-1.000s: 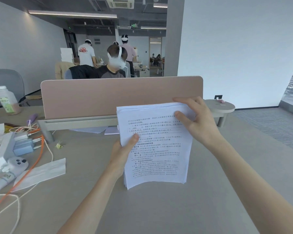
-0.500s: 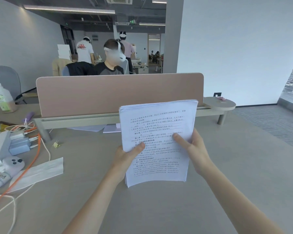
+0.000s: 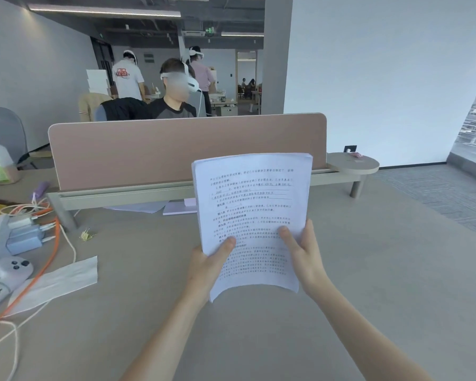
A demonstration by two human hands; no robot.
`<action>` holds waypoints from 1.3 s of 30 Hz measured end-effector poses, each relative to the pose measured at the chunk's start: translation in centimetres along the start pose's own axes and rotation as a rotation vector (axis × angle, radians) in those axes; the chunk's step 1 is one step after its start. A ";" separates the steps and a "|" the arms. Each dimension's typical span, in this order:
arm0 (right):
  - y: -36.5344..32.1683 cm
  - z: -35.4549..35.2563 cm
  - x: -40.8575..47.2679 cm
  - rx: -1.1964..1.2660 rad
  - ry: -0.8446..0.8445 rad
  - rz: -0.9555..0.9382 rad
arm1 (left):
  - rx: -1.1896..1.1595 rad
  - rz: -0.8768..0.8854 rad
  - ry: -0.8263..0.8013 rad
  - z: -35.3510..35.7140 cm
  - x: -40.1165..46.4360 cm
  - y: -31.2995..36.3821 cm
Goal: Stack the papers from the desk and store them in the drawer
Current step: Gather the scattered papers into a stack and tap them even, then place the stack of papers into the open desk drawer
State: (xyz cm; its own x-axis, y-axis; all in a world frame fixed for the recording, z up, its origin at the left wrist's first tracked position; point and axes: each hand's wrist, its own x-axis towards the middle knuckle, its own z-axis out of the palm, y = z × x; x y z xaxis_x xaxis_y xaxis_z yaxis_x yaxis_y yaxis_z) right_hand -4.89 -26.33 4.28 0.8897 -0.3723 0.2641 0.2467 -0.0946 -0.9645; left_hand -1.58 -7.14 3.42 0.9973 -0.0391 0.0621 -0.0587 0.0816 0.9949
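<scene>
I hold the stack of papers [image 3: 252, 215] upright above the middle of the desk [image 3: 368, 270], its printed face towards me and its bottom edge lifted clear of the top. My left hand [image 3: 208, 266] pinches the lower left edge with the thumb on the front sheet, and my right hand [image 3: 304, 255] pinches the lower right edge the same way, so both are closed on the stack. It is a thick bundle of loose sheets, light enough for one hand but soft: the bottom edge bows already, and the sheets can fan or slide over one another if my pinch loosens. I judge the best hold is at both side edges, low down, thumbs in front and fingers behind, pressing the sheets together. More sheets [image 3: 138, 207] lie flat on the far side of the desk under the rail of the pink divider [image 3: 176, 152], apart from my stack. I cannot see the drawer
</scene>
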 end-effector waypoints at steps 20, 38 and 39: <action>1.4 -4.9 -1.5 -0.333 -0.007 0.123 | 0.067 -0.180 -0.045 2.1 -1.2 -1.5; -3.9 -29.8 -20.7 -0.248 0.277 0.243 | -0.030 -0.309 -0.363 20.0 -22.0 0.0; -4.3 -31.3 -21.9 -0.256 0.301 0.262 | -0.029 -0.309 -0.373 21.0 -23.3 -0.2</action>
State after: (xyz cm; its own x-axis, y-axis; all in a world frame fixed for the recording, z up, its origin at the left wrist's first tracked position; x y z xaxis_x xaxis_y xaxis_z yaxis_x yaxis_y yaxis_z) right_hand -37.42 -46.66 2.40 0.7494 -0.6613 0.0345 -0.1074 -0.1728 -0.9791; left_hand -25.69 -27.12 3.44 0.8838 -0.4194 -0.2071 0.2446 0.0370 0.9689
